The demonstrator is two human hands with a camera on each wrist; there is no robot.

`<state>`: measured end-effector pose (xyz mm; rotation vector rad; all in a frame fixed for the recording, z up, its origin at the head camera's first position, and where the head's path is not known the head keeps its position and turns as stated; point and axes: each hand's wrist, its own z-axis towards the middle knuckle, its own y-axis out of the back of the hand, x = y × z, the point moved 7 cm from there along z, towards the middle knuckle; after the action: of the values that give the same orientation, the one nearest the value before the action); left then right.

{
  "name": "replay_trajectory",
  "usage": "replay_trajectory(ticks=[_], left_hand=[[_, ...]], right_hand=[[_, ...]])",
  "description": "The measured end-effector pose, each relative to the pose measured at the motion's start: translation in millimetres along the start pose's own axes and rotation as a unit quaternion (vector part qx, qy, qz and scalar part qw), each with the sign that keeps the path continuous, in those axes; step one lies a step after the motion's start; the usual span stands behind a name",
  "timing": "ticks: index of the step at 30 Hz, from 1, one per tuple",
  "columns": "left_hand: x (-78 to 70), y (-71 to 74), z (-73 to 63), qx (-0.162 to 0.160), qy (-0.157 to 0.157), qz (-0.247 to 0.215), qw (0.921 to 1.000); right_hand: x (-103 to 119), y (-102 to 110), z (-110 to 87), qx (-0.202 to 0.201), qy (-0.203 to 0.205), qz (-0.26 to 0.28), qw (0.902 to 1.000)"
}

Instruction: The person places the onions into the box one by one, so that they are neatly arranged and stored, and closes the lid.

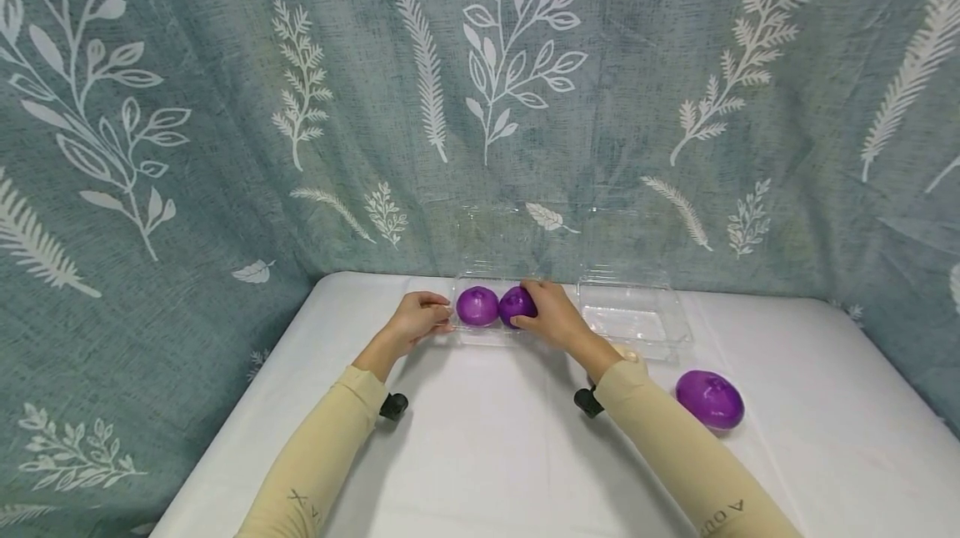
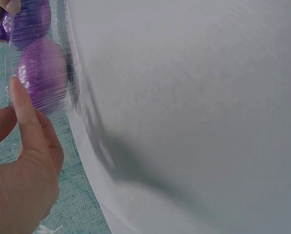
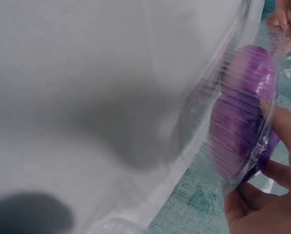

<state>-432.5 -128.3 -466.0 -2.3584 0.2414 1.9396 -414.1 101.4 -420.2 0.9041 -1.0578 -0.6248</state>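
Observation:
Near the table's back edge stands a clear plastic clamshell box [image 1: 487,336], its lid [image 1: 487,238] raised behind it. Inside, on the left, sits a glossy, round purple vegetable [image 1: 477,306] with a small nub on top. My right hand [image 1: 555,313] grips a darker purple vegetable [image 1: 515,304] beside it, thumb and fingers around its right side. My left hand [image 1: 416,319] pinches the box's left edge, with the index finger [image 2: 26,107] against the clear wall. Through that wall both purple vegetables show in each wrist view.
A second clear box [image 1: 630,325] stands open just right of the first. Another purple vegetable [image 1: 710,400] lies on the white table [image 1: 480,455] at the right. Something pale [image 1: 628,351] shows partly behind my right wrist. A patterned curtain [image 1: 585,129] hangs behind the table.

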Motion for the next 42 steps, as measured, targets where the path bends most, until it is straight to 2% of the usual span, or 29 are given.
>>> replay_trajectory(ticks=[14, 27, 35, 42], left_hand=[[0.9, 1.7, -1.1, 0.005, -0.006, 0.011, 0.9999], [-2.0, 3.0, 0.7, 0.01, -0.007, 0.013, 0.9999], [-4.6, 3.3, -0.1, 0.004, -0.003, 0.02, 0.9998], [-1.8, -0.3, -0.5, 0.01, -0.004, 0.015, 0.9998]], right_hand=[[-1.5, -9.1, 8.2, 0.038, 0.014, -0.04, 0.9984], [-1.8, -8.0, 13.6, 0.037, 0.019, -0.036, 0.9985], [5.9, 5.8, 7.9, 0.052, 0.03, -0.009, 0.9981], [0.9, 27.5, 2.9, 0.074, -0.007, 0.021, 0.997]])
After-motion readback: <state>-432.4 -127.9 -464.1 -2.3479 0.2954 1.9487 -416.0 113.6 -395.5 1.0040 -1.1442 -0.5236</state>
